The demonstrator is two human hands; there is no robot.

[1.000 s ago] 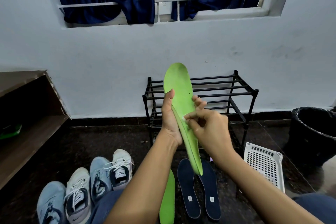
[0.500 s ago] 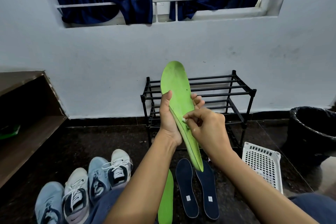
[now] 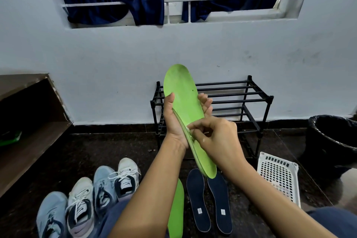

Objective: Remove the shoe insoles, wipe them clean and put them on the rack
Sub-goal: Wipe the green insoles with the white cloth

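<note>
My left hand [image 3: 173, 121] grips a green insole [image 3: 183, 94] upright in front of me, thumb on its left edge and fingers curled round the right edge. With thumb and forefinger, my right hand [image 3: 214, 139] pinches something small and whitish at the insole's left edge near the middle. A second green insole [image 3: 176, 210] lies on the floor below my left forearm. Two dark blue insoles [image 3: 209, 201] lie side by side to its right. The black two-tier rack [image 3: 241, 100] stands against the wall behind the hands, with nothing on its visible bars.
Several sneakers [image 3: 87, 203] line up on the dark floor at lower left. A white perforated basket [image 3: 278, 176] lies at right, with a black lined bin [image 3: 332, 141] beyond it. A brown wooden shelf [image 3: 29, 141] runs along the left wall.
The green insole and both hands have stayed almost in place. My right hand's pinching fingers have shifted slightly down along the insole's edge.
</note>
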